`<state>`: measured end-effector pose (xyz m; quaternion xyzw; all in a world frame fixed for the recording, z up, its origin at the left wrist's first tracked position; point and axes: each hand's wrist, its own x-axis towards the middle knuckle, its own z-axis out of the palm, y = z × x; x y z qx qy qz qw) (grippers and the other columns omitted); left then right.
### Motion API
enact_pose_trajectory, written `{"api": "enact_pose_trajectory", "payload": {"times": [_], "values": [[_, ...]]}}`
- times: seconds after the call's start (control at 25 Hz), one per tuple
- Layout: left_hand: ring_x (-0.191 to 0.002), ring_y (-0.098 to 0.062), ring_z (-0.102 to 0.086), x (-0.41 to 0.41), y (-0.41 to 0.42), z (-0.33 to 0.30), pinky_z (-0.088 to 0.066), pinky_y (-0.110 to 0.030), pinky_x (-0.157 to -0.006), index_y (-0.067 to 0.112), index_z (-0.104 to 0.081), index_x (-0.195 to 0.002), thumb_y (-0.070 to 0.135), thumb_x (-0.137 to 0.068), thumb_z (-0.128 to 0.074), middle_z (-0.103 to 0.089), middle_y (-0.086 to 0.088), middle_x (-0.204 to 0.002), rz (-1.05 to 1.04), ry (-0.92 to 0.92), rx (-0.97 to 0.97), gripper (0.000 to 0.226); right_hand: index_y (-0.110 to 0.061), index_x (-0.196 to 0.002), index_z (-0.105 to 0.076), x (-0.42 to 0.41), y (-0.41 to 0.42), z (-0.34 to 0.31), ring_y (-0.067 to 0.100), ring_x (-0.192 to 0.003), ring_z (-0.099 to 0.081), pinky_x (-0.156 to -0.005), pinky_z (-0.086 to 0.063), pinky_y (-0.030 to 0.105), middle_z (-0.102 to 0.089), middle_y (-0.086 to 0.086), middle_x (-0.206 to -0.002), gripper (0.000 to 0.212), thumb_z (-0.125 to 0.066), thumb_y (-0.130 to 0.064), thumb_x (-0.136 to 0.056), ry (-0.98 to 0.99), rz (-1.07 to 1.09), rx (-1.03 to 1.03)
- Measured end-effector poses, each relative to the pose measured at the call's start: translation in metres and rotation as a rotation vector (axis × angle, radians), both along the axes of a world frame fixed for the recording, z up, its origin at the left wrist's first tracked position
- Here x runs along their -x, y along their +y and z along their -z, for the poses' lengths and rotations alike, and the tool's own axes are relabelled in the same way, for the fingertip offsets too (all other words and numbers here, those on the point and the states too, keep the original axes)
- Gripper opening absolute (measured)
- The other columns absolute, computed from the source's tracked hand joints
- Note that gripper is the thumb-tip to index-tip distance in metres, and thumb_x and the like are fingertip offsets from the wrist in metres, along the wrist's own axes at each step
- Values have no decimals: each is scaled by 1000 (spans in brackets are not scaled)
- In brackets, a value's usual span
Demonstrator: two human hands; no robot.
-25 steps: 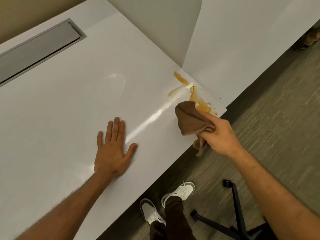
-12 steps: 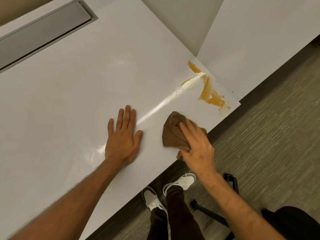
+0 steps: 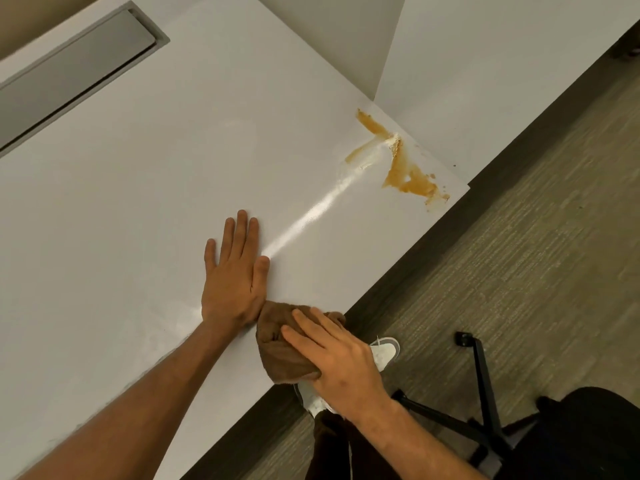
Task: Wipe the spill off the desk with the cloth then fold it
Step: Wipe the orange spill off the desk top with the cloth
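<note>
A brown-orange spill (image 3: 398,157) streaks the far right corner of the white desk (image 3: 145,202). A bunched brown cloth (image 3: 277,344) lies at the desk's near edge, well short of the spill. My right hand (image 3: 341,362) presses flat on top of the cloth, fingers spread over it. My left hand (image 3: 233,275) lies palm down on the desk just left of the cloth, fingers apart, its heel touching the cloth.
A grey recessed cable tray lid (image 3: 69,67) sits at the desk's far left. A second white desk (image 3: 485,64) adjoins on the right behind a divider. A black chair base (image 3: 481,393) and my white shoes (image 3: 384,351) are on the carpet below.
My right hand has carried the cloth from beside the spill back along the desk edge and set it down next to my left hand. The left hand has stayed flat.
</note>
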<state>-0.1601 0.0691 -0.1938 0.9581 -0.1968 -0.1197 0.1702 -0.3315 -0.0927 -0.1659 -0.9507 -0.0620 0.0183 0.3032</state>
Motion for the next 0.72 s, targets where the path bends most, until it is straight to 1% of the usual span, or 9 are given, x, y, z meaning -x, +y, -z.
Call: {"api": "enact_pose_trajectory", "payload": {"times": [0.08,0.16,0.24,0.32,0.36,0.44,0.52,0.64,0.72], "values": [[-161,-14,12,0,0,0,5,-49,-130,25,4,-167,50,-107,-9,11,6,-175,9,-12,-14,66,-26,-138,-62,-2,-15,-14,22,-129,-60,-101,-56,45,-64,0,-140,65,-80,-12,-77,108,68,-276],[-161,-13,15,0,1,1,5,-49,-130,26,8,-166,52,-106,-8,14,7,-175,12,-16,-33,67,-37,-137,-61,-10,-31,-32,14,-114,-68,-93,-59,41,-70,-9,-127,65,-74,-9,-80,256,279,-685],[-160,-12,16,0,0,2,5,-49,-130,26,10,-166,53,-106,-9,15,6,-174,14,-19,-50,68,-46,-134,-60,-29,-55,-43,14,-102,-71,-86,-62,36,-71,-13,-116,60,-73,-19,-82,148,510,-843],[-160,-12,16,0,0,2,5,-49,-130,26,10,-166,53,-107,-13,15,6,-175,19,-25,-59,69,-44,-137,-56,-55,-81,-39,13,-106,-70,-90,-61,37,-70,-12,-119,58,-74,-24,-86,52,655,-733],[-160,-12,16,0,0,2,5,-49,-130,26,10,-166,52,-107,-16,15,6,-175,18,-28,-58,69,-39,-143,-52,-70,-90,-34,17,-116,-66,-98,-57,43,-66,-9,-129,59,-74,-25,-89,59,688,-585],[-161,-13,15,0,0,3,4,-50,-130,26,10,-166,53,-107,-18,15,7,-175,11,-26,-51,70,-24,-153,-41,-94,-92,-18,28,-143,-42,-117,-36,54,-46,4,-156,67,-70,-31,-93,125,667,-121],[-161,-13,15,0,0,4,5,-49,-130,27,10,-166,55,-107,-17,15,7,-175,9,-29,-48,71,-19,-156,-35,-107,-81,-3,34,-151,-28,-121,-24,55,-32,10,-164,76,-68,-42,-92,124,620,170],[-161,-13,14,-1,-1,5,6,-47,-130,27,9,-166,57,-106,-14,14,6,-175,10,-37,-58,71,-20,-154,-39,-119,-67,7,36,-147,-34,-118,-29,57,-38,11,-161,78,-71,-45,-88,43,533,145],[-161,-13,14,-1,-1,5,5,-47,-130,26,7,-166,54,-107,-12,13,6,-175,10,-37,-60,68,-22,-151,-44,-115,-64,10,35,-143,-40,-114,-34,60,-44,11,-157,74,-75,-32,-86,-3,400,128]]}}
